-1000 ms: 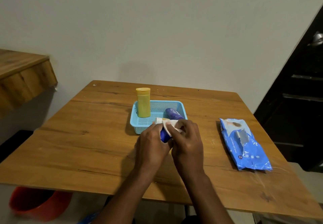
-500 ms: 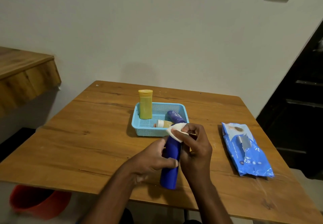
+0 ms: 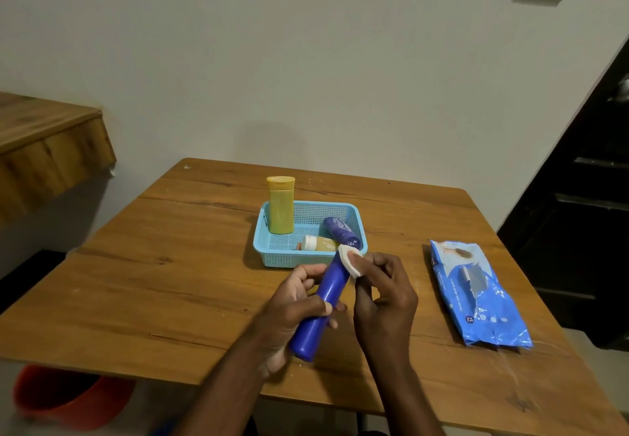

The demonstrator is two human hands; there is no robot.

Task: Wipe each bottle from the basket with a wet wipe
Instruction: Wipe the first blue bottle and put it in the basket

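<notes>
Both hands are busy over the wooden table (image 3: pixel 190 265), just in front of the light blue basket (image 3: pixel 272 258). My left hand (image 3: pixel 292 313) is wrapped tight around the middle of the blue bottle (image 3: pixel 323 306). This bottle is long and thin. It lies slanted, with its flat bottom end pointing down toward me and its top end pointing up and away toward the basket. My right hand (image 3: pixel 384 296) is right beside that top end, so it is the one closer to the part being cleaned. Its fingers are pinched together on a small white wet wipe (image 3: pixel 349 260), and the wipe is pressed against the top of the blue bottle. I think the wipe needs to slide down the long side of the bottle next, from the top toward my left hand. Three more bottles wait in the basket: a tall yellow bottle (image 3: pixel 280 206) standing up, a purple bottle (image 3: pixel 340 231) lying on its side, and a little bottle with a white cap (image 3: pixel 316 243) lying down too. Off to the right, well apart from my hands, lies the blue pack of wipes (image 3: pixel 476 296).
</notes>
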